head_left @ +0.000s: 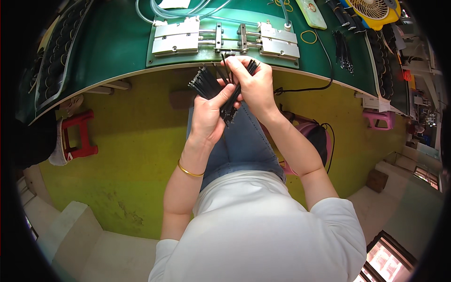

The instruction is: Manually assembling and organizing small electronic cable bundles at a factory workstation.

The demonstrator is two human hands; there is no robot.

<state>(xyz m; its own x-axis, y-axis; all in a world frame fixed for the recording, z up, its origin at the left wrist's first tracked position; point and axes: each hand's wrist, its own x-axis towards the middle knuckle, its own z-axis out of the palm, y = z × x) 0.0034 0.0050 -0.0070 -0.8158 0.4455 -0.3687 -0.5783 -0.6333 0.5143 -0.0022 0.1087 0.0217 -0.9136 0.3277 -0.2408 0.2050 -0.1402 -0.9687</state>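
Note:
In front of my lap, just off the bench's near edge, my left hand grips a thick bundle of thin black rods, whose small tips fan out to the upper left. My right hand is closed close beside it, around a second bundle of the same rods that slants across both hands. One single rod sticks up near the right fingertips, below a metal clamping fixture. The fixture has two silver cylinder blocks on a pale green plate. Some fingers hide behind the rods.
Clear hoses run to the fixture. On the green bench lie a phone-like slab, a rubber band, more black rods and a yellow fan. Trays of black coils flank both sides. Stools stand below.

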